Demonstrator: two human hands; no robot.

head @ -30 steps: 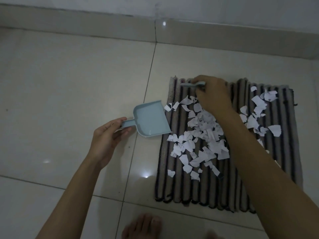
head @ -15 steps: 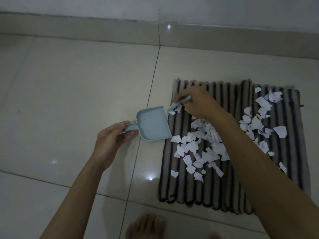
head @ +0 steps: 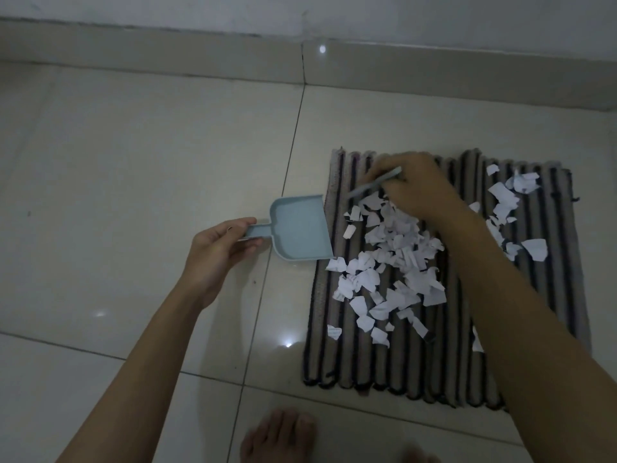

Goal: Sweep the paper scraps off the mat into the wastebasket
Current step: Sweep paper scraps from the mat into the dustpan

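Scraps [head: 390, 262] heaped mid-mat [head: 551, 312]; left hand [head: 213, 252] grips dustpan [head: 297, 228] at mat edge; right hand [head: 417, 188] pinches brush [head: 374, 187].

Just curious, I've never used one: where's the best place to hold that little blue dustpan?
By its stubby handle, from the side away from the mat, as the left hand grips it. That keeps the dustpan with its open edge facing the paper scraps.

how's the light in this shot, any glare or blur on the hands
Head view: dim overall, with small glare spots on the floor tiles and skirting; wide-angle bending of the wall line; right hand and brush slightly smeared; left hand and dustpan sharper.
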